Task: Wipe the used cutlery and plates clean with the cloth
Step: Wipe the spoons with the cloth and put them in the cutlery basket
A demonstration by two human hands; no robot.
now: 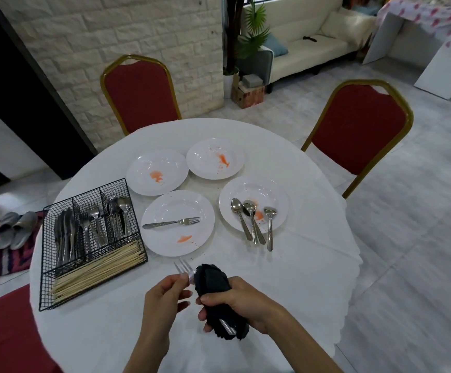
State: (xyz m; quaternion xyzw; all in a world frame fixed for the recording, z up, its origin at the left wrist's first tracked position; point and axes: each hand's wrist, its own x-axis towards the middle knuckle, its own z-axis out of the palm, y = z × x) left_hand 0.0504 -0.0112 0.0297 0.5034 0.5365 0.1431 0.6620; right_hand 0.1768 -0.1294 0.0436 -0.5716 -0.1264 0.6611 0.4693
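Over the table's near edge my right hand [235, 305] grips a black cloth [213, 281] wrapped round the handle of a fork [182, 267]. The handle's end pokes out below the cloth. My left hand [165, 294] pinches the fork just under its tines. Several white plates carry orange stains: one at the back left [157, 172], one at the back [215, 158], a near one [177, 223] with a fork [172, 223] lying on it, and a right one [254, 203] with three spoons [251, 222].
A black wire caddy [89, 238] at the left holds knives, forks, spoons and chopsticks. The round table wears a white cloth [286, 278]. Two red chairs [138, 92] [359, 127] stand at the far side, and another red seat [6, 332] is at my near left.
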